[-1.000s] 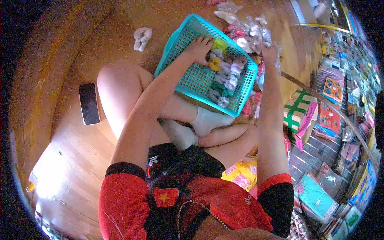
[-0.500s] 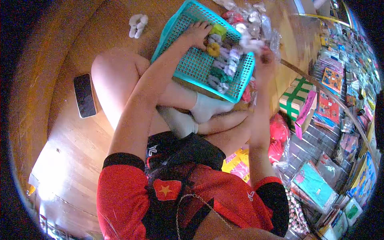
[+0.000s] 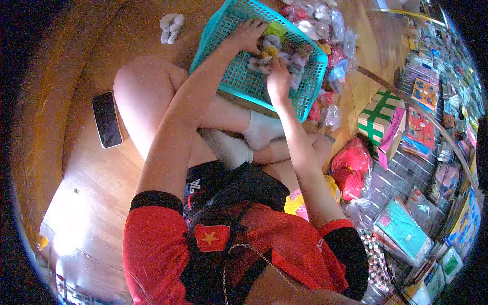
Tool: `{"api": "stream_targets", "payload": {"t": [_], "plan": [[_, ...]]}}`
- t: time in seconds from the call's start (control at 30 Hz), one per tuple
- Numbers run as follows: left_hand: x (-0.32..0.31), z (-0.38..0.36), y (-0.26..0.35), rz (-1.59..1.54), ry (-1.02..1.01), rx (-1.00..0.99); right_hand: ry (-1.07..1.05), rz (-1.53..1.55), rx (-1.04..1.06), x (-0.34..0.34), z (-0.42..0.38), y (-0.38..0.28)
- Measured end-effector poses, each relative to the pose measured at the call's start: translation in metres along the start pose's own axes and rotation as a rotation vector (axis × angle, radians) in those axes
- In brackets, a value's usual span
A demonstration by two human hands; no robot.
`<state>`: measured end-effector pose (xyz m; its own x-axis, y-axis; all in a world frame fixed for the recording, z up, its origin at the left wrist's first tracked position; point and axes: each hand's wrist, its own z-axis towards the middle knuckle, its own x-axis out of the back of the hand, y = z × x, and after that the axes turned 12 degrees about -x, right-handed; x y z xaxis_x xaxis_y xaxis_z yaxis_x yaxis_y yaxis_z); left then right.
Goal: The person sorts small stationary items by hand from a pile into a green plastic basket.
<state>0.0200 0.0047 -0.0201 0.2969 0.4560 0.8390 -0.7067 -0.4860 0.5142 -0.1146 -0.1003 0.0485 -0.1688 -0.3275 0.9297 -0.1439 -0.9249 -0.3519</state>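
Head view, looking down on a seated person with crossed legs on a wooden floor (image 3: 101,203); a turquoise perforated plastic basket (image 3: 239,76) lies tilted against the person's shins, its open side facing up; inside it, towards the far wall, sits a cluster of small fluffy fabric scrunchies in grey, lilac, yellow and green (image 3: 284,53); the left hand (image 3: 248,35) rests inside the basket at the upper end of the cluster, fingers curled down onto a lime-green scrunchie (image 3: 276,29), touching it; whether it pinches the piece or merely presses on it cannot be told; the right hand (image 3: 278,79) is also inside the basket, at the lower side of the cluster, fingertips bunched together and pressed among the scrunchies beside a yellow scrunchie (image 3: 271,51); what exactly it grips is hidden by the fingers; both hands are near one another, with the cluster between them; just beyond the basket's far rim lies a heap of clear plastic packets holding pale and red items (image 3: 325,20); a white fluffy scrunchie (image 3: 169,26) lies alone on the floor, well apart from the basket; a black smartphone (image 3: 107,119) lies flat on the floor beside the left knee; a cardboard box banded with green tape (image 3: 378,119) stands to the right, near a red plastic bag (image 3: 353,168); packaged goods line the right edge.
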Motion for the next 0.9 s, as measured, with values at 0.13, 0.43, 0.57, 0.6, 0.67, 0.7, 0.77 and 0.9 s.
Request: {"api": "stream_targets", "payload": {"t": [0.13, 0.43, 0.57, 0.6, 0.67, 0.7, 0.77, 0.9], "plan": [[0.003, -0.002, 0.002, -0.015, 0.001, 0.011, -0.097, 0.001, -0.047, 0.006, 0.000, -0.009], [0.008, -0.002, 0.006, 0.030, -0.032, 0.032, -0.395, 0.800, -0.461, 0.020, 0.006, -0.002], [0.000, 0.000, 0.002, 0.051, -0.005, 0.022, -0.124, 0.122, -0.108, -0.019, 0.007, 0.035], [-0.001, 0.001, 0.001, 0.043, 0.000, 0.019, -0.149, 0.124, -0.178, -0.012, 0.007, 0.026], [-0.004, 0.003, -0.002, 0.031, -0.032, 0.004, -0.102, 0.147, -0.061, -0.004, 0.003, 0.020], [-0.004, 0.003, -0.004, 0.026, -0.048, -0.001, -0.080, 0.159, -0.001, -0.003, 0.002, 0.020], [-0.004, 0.002, -0.010, 0.017, -0.094, -0.040, -0.201, 0.434, -0.129, -0.033, 0.010, 0.051], [-0.003, 0.003, -0.007, 0.094, -0.197, -0.072, -0.442, -0.052, -0.122, 0.012, 0.021, 0.017]]}}
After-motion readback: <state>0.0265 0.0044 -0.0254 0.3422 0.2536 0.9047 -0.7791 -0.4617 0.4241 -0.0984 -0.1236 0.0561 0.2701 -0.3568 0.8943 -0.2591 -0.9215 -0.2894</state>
